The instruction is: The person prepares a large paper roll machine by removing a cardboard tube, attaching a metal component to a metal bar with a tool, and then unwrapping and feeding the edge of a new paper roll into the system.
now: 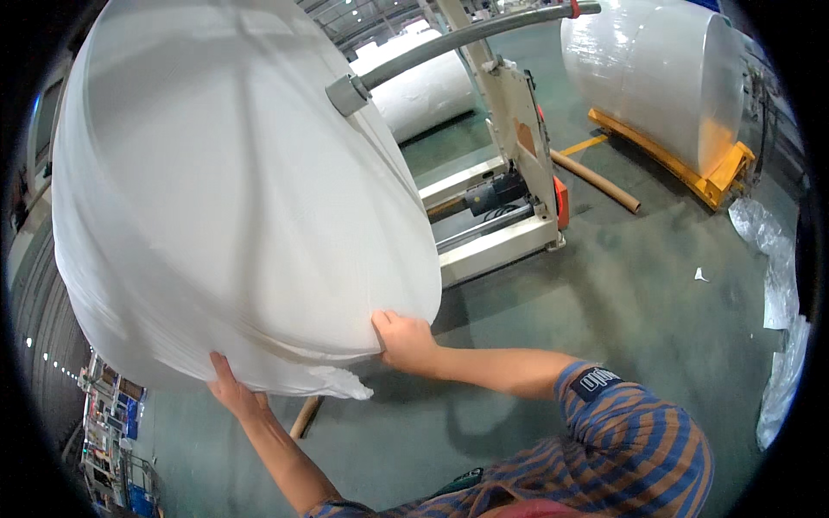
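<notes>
A huge white paper roll (242,190) fills the upper left, with a steel shaft (466,40) coming out of its core. Along its lower side the loose end of the sheet (324,380) hangs crumpled and torn. My right hand (406,342) is closed on the sheet's edge at the roll's lower right, fingers bent. Further left, my left hand (235,390) grips the hanging sheet from below, its index finger lying against the paper. Part of the left hand's fingers is hidden by the paper.
A cream roll stand (527,147) carries the shaft beside the roll. Behind lies another white roll (423,86). At the right, a wrapped roll (648,78) rests on a yellow cradle (665,160). A cardboard tube (596,181) and crumpled plastic film (777,276) lie on the green floor.
</notes>
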{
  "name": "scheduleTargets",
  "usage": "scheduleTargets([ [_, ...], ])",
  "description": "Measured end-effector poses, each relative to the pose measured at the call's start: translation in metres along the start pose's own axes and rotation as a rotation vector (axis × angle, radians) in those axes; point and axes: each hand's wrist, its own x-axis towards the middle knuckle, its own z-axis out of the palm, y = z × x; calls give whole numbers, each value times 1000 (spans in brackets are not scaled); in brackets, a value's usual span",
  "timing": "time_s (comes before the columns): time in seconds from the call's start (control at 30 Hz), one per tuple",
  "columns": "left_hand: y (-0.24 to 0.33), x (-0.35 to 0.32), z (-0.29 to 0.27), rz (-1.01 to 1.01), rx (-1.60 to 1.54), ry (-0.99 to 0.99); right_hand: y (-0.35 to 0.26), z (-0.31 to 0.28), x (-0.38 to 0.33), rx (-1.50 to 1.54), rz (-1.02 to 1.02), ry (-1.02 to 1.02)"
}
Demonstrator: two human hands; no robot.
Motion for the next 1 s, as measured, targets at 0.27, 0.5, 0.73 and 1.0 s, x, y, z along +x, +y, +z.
scheduleTargets([
  [0.27,-51,-23,-32,-10,18,19,30,22,-12,-19,19,-49],
  [0.5,-97,-53,-44,-209,15,109,71,53,-16,-46,-6,-17],
  [0.73,-159,-78,-58,-311,123,49,125,84,-14,-130,14,-19],
  [1.0,-224,-98,-28,-443,234,117,216,75,-27,-108,91,-344],
])
